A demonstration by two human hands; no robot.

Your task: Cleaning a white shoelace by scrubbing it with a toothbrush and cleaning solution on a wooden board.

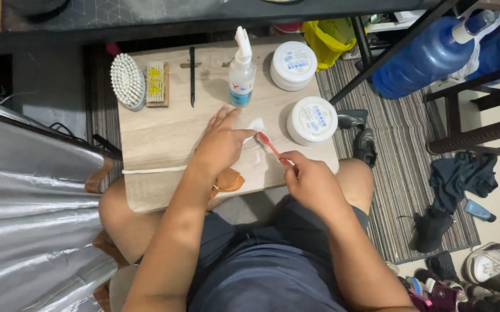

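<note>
- I see my left hand (222, 141) lying flat and open on the white cloth (254, 151), fingers spread, pressing it onto the wooden board (163, 136).
- My right hand (313, 182) is closed around the handle of a red toothbrush (272, 148); its head touches the cloth just beside my left fingertips.
- The cloth sits near the board's front right part, below the spray bottle (241, 72).
- Two white round tubs (302, 92) stand right of the cloth, one behind the other.
- A round white brush (127, 81), a small yellow-bristled brush (157, 84) and a thin black tool (192, 76) lie at the board's far left, well apart from the cloth.
- A brown leather piece (228, 181) peeks out under my left wrist.
</note>
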